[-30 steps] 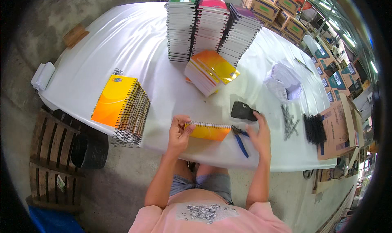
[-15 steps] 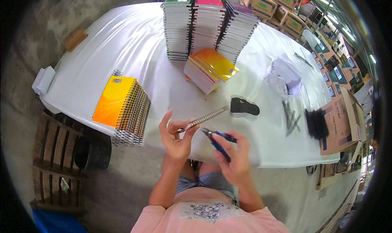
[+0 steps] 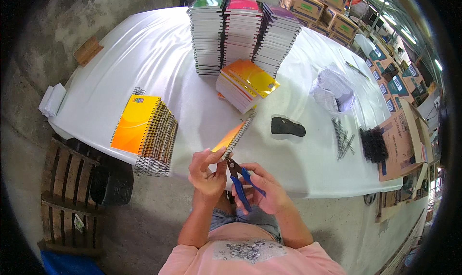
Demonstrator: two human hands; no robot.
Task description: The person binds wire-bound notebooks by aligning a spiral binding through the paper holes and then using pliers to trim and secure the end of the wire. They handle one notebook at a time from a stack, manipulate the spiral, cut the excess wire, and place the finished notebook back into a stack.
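Note:
An orange spiral notebook [image 3: 230, 138] is pinched in my left hand [image 3: 208, 173], tilted so its coil [image 3: 239, 134] runs up and away from me. My right hand [image 3: 263, 187] holds blue-handled pliers [image 3: 240, 182], their handles spread. The dark jaws meet the near end of the coil, beside my left fingertips; whether they have closed on the wire I cannot tell. To the left stands a stack of orange spiral notebooks [image 3: 139, 121]. Ahead lies a pile of orange-covered punched books [image 3: 247, 85]. A black, shoe-sole-shaped object [image 3: 288, 126] rests right of the held notebook.
Tall stacks of green [image 3: 206, 39], pink [image 3: 242, 34] and purple [image 3: 278, 39] notebooks stand at the back. On the right are loose coils [image 3: 342, 139], a carton [image 3: 404, 142] with black coils [image 3: 373, 146], and a crumpled white bag [image 3: 333, 89]. A wooden pallet [image 3: 65, 178] sits lower left.
The notebook has turned, so its coil points more steeply away and its orange cover shows. My right hand has brought the pliers left and down to the coil's near end, their handles now wider apart.

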